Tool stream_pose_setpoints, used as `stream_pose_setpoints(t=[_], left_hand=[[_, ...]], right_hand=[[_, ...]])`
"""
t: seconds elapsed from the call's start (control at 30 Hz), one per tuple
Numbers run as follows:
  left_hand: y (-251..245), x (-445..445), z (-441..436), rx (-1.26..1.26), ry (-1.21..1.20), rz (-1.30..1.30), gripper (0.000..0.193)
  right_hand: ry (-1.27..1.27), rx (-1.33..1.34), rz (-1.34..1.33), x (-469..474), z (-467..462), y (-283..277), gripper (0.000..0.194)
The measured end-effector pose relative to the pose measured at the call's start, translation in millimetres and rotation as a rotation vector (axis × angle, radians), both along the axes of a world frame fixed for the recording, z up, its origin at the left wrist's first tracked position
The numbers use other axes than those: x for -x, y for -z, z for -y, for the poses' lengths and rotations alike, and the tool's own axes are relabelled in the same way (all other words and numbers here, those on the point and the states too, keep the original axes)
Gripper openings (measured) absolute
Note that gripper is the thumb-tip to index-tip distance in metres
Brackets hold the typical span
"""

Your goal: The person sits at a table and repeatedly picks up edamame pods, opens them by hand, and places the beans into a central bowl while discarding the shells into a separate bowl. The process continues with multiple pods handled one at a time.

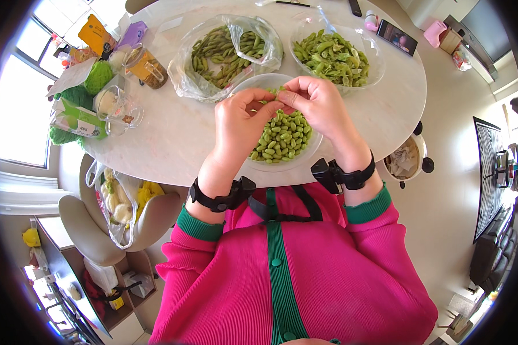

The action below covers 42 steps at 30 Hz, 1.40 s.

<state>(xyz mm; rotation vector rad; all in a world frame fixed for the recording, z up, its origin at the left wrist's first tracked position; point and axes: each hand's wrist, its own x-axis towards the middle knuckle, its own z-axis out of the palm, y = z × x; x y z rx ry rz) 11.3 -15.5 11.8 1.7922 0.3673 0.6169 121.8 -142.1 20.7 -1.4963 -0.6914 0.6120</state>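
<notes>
My left hand (244, 120) and my right hand (317, 103) meet fingertip to fingertip, pinching a green edamame pod (275, 90) that is mostly covered by the fingers. Below them a clear bowl (315, 148) holds shelled green beans (285, 137). Beyond my left hand, whole pods (224, 47) lie in an open clear plastic bag (183, 79). A second clear bowl (377, 64), behind my right hand, is heaped with green pods or hulls (334, 60); I cannot tell whether beans remain inside them.
A lidded jug of amber liquid (146, 67), a glass cup (116, 108), green yarn balls (98, 76) and a green carton (77, 120) crowd the table's left side. A phone (397, 38) lies at the right rim. Left of me stands a chair (155, 220) bearing a plastic bag (118, 198).
</notes>
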Motion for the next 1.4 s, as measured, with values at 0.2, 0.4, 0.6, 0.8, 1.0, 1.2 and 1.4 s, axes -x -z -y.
stream_pose_setpoints(t=[0.2,0.4,0.6,0.8,1.0,1.2,1.4], left_hand=[[0.6,0.2,-0.3,-0.020,0.013,-0.002,0.014],[0.9,2.0,-4.8,-0.110,0.106,0.003,0.013],[2.4,0.6,-5.6,-0.084,0.144,0.055,0.011],[0.6,1.1,-4.1,-0.240,0.077,0.124,0.014],[0.3,-1.0,-2.3,-0.367,-0.050,0.157,0.014],[2.9,-2.6,-2.4,-0.457,-0.085,0.185,0.013],[3.1,-0.2,-3.7,-0.464,-0.067,0.243,0.015]], right_hand=[[-0.007,0.002,0.001,-1.9,-0.3,0.2,0.016],[-0.034,0.001,-0.018,-3.3,1.8,0.1,0.017],[-0.039,-0.010,-0.044,-6.5,3.9,-1.4,0.017],[-0.043,-0.063,-0.059,-6.1,1.9,0.3,0.015],[0.017,-0.126,0.083,-1.1,-5.0,6.0,0.010],[0.041,-0.144,0.080,0.8,-5.1,6.9,0.009],[-0.002,-0.175,-0.141,-0.7,-0.3,6.3,0.009]])
